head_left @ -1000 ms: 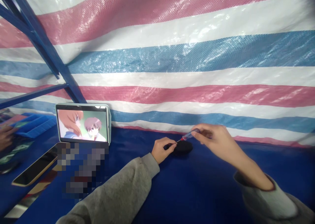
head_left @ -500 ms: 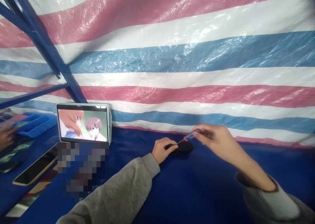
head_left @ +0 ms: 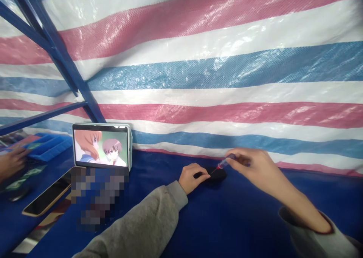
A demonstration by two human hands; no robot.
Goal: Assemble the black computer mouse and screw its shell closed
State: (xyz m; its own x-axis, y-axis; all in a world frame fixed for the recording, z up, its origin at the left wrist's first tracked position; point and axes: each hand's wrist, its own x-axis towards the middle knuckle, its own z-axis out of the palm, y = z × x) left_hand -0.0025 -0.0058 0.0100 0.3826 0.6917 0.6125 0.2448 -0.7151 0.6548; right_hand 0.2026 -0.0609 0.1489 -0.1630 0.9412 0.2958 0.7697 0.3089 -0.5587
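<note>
While left hand (head_left: 192,178) clasps black object (head_left: 217,175) by its edge, right hand (head_left: 251,162) (table (head_left: 227,220) stretching rightward) pinches screwdriver (head_left: 225,162).

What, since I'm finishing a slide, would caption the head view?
Left fingers touch a black object while right fingers angle a screwdriver towards it.

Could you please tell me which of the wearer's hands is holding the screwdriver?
The right hand holds the screwdriver by its handle; the left hand is at the black object, near the tip.
</note>
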